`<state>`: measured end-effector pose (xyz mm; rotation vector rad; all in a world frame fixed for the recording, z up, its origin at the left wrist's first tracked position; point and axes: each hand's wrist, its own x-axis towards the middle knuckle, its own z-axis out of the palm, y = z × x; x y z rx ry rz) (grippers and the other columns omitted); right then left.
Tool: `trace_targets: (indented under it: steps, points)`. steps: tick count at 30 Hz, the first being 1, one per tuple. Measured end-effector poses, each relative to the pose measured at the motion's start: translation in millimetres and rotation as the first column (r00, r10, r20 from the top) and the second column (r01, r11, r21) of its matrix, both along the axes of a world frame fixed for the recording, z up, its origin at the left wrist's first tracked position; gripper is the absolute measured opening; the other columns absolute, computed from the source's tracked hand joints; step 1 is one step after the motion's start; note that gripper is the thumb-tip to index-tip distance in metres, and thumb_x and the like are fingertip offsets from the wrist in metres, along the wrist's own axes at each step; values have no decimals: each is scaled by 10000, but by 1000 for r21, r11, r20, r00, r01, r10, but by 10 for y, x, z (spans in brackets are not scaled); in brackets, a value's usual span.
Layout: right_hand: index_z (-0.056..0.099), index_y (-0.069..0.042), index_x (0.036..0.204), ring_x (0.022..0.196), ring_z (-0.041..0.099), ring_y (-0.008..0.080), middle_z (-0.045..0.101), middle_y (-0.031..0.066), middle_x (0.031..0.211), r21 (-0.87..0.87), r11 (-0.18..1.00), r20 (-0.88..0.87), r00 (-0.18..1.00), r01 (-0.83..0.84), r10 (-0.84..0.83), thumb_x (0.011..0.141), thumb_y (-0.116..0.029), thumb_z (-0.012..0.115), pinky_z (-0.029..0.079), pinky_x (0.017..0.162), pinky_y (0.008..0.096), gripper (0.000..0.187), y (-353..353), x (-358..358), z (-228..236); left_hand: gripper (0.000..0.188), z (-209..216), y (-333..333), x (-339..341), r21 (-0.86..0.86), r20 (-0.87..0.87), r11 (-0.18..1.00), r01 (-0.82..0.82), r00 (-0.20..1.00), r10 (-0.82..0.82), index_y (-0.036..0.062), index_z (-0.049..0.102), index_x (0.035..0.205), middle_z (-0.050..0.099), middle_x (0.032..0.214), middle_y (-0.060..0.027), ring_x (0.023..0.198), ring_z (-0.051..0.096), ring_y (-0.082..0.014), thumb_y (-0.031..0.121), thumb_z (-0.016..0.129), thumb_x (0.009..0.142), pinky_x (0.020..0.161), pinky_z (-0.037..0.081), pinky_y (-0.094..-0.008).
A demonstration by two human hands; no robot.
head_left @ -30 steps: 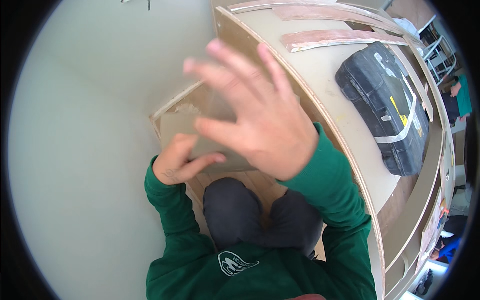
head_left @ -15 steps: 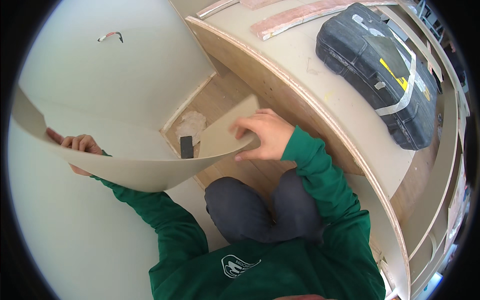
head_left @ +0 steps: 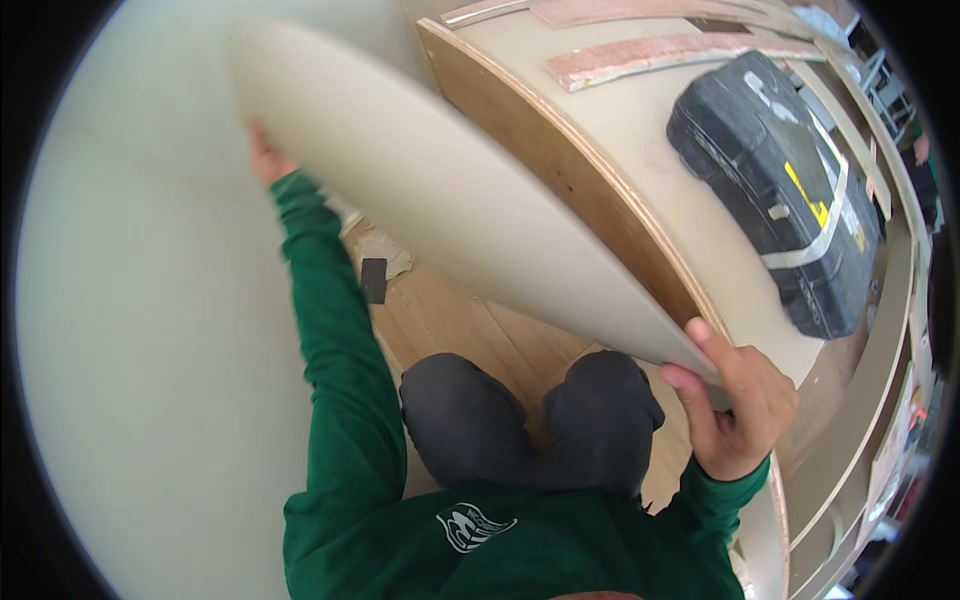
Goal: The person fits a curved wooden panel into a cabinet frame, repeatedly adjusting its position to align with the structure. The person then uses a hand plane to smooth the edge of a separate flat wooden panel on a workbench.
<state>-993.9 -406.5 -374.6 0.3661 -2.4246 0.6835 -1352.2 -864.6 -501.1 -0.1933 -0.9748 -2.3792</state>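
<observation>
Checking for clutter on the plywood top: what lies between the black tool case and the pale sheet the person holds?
In the head view, only bare plywood top lies between the black tool case and the pale sheet.

- We see a bright picture with soft, even light and no hard glare.
- The big pale sheet (head_left: 450, 210) looks smeared and fuzzy, most of all at its upper left end.
- The left hand (head_left: 262, 155) is blurry too.
- The black case (head_left: 780, 190) looks sharp.
- Straight edges bend near the rim, and the corners are black.
- A soft shadow lies under the sheet.
</observation>
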Motion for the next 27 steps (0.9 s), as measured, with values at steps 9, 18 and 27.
trace_targets:
  steps: [9,18,27]
  points:
    - [661,6,1168,596,626,204,689,154,821,161,955,90,959,251,-267,719,39,778,462,577,263,465,229,104,185,473,-842,1668,-281,438,-337,755,488,868,-366,-18,464,1336,573,1265,-134,1143,555,-307,266,584,978,998,450,-444]
    - [636,54,1172,846,718,269,710,210,966,94,955,357,885,283,-298,821,-21,722,521,755,310,370,292,310,114,453,-1650,2351,-14,619,-194,592,516,831,-522,27,461,1355,565,1271,-112,1141,554,-281,239,591,975,990,455,-423]
    - [639,22,1190,770,709,256,709,204,940,215,929,310,881,300,-356,799,-27,746,514,697,289,409,195,159,23,473,-1665,2555,-313,550,2,715,431,856,-517,26,460,1359,568,1292,-105,1146,565,-270,284,577,981,994,466,-414]
